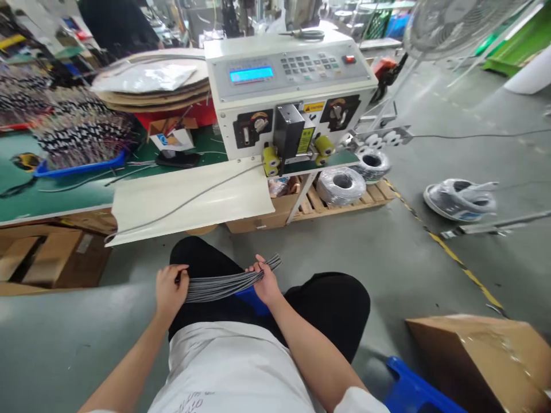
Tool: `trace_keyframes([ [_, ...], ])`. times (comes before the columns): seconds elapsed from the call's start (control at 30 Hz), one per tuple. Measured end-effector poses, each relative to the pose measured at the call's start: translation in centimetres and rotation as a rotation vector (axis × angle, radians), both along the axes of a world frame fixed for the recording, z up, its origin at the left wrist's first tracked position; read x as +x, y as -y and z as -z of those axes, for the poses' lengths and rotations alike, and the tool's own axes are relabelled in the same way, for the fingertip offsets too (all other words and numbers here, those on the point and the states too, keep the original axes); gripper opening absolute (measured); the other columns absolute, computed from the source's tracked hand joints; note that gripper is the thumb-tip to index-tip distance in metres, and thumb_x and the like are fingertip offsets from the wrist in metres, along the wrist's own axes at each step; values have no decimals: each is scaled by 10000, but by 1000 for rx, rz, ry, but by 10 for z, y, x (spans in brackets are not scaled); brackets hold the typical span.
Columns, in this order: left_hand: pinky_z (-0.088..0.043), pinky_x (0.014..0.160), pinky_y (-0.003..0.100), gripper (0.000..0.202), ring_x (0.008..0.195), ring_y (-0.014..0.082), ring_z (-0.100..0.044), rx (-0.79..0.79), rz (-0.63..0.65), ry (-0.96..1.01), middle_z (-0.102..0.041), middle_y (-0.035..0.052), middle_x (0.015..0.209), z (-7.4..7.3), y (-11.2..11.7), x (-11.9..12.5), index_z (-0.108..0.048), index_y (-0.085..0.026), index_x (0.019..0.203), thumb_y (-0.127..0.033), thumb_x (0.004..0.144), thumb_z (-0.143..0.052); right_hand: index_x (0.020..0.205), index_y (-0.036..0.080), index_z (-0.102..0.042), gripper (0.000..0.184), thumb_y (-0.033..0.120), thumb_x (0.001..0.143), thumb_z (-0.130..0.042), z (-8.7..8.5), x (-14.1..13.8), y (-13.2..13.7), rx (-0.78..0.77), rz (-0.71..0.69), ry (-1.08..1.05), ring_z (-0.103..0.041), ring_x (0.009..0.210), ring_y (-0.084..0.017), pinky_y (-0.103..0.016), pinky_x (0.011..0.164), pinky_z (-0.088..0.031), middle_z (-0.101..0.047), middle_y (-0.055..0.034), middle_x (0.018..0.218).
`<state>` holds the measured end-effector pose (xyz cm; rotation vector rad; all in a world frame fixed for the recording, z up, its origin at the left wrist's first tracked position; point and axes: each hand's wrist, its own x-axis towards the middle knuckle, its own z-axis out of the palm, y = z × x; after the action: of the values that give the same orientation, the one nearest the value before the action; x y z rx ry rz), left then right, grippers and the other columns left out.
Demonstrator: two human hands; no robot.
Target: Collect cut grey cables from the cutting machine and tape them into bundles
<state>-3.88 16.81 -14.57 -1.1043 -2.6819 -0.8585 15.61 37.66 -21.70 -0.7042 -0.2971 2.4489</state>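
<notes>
Across my lap lies a bundle of grey cables [221, 285], held at both ends. My left hand [171, 288] is closed round its left end, which the fingers partly hide. Near the other end my right hand [266, 281] grips the bundle, and the cut ends stick out past the fingers to the upper right. In front of me stands a white wire-cutting machine [293, 74] with a lit blue display. One grey cable [189, 201] runs from its yellow rollers [270, 160] down over a cream-coloured sheet [228, 198].
A blue tray [80, 166] of many short wires sits on the green bench [17, 201] at left. Wrapped cable coils [342, 186] rest on a pallet under the machine. At lower right are a cardboard box [486, 355] and a blue stool [413, 384]. A fan [451, 28] stands behind.
</notes>
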Motion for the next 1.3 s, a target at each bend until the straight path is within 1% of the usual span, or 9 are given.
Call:
trace_keyframes([
  [0.17, -399, 1060, 482, 259, 1050, 236, -605, -8, 301, -378, -686, 53, 1017, -56, -52, 11, -674, -274, 1082, -263, 856, -547, 984, 261, -665, 249, 302, 747, -725, -4, 1, 1, 60, -25, 40, -544, 639, -138, -416, 894, -508, -426, 98, 568],
  [0.33, -326, 1124, 489, 459, 1291, 290, -453, 11, 298, -474, -562, 126, 1312, -114, -132, 0, -517, -217, 1350, -380, 923, -480, 1027, 239, -696, 304, 329, 739, -738, -5, 3, -1, 109, -66, 76, -570, 653, -126, -382, 926, -513, -442, 101, 573],
  [0.47, -307, 1120, 480, 650, 1324, 331, -390, -51, 227, -432, -458, 172, 1410, -138, -166, -4, -390, -156, 1453, -546, 935, -441, 1087, 248, -691, 403, 398, 719, -755, -1, 8, -4, 181, -96, 154, -650, 784, -152, -395, 955, -516, -550, 81, 664],
  [0.67, -392, 982, 448, 705, 1182, 316, -470, -91, 112, -371, -531, 168, 1240, -138, -159, -6, -412, -172, 1427, -666, 927, -354, 1093, 313, -689, 417, 458, 706, -749, 12, 7, -13, 254, -169, 253, -684, 854, -177, -415, 959, -519, -562, 83, 664],
  [0.77, -419, 910, 412, 630, 1100, 286, -511, -152, 167, -408, -559, 143, 1151, -136, -139, -11, -534, -178, 1281, -661, 942, -313, 1091, 331, -695, 388, 442, 722, -735, 17, 6, -15, 255, -203, 262, -678, 812, -175, -415, 939, -526, -546, 85, 631],
  [0.93, -418, 879, 342, 413, 1049, 212, -544, -188, 389, -528, -589, 106, 1128, -131, -105, -23, -593, -213, 1188, -463, 1013, -315, 1114, 313, -694, 418, 395, 707, -746, 26, 3, -18, 234, -229, 266, -674, 785, -169, -386, 951, -520, -561, 76, 642],
  [1.17, -438, 864, 326, 340, 1023, 194, -561, -175, 358, -581, -614, 105, 1119, -127, -94, -26, -613, -194, 1156, -327, 1019, -332, 1047, 332, -704, 371, 397, 682, -712, 33, -1, -20, 270, -217, 400, -690, 862, -231, -515, 1016, -489, -667, 27, 783],
  [1.23, -444, 851, 321, 348, 1008, 185, -564, -161, 406, -577, -617, 99, 1129, -119, -94, -19, -615, -198, 1166, -337, 1019, -332, 1025, 338, -703, 357, 404, 674, -710, 32, -1, -19, 277, -232, 404, -688, 899, -237, -525, 1029, -483, -689, 16, 857],
  [1.3, -454, 810, 310, 352, 952, 170, -570, -162, 477, -552, -622, 93, 1113, -98, -91, -4, -624, -201, 1157, -358, 1017, -343, 1006, 335, -702, 336, 413, 679, -706, 31, -2, -19, 277, -231, 402, -684, 929, -236, -529, 1049, -469, -698, 6, 920],
])
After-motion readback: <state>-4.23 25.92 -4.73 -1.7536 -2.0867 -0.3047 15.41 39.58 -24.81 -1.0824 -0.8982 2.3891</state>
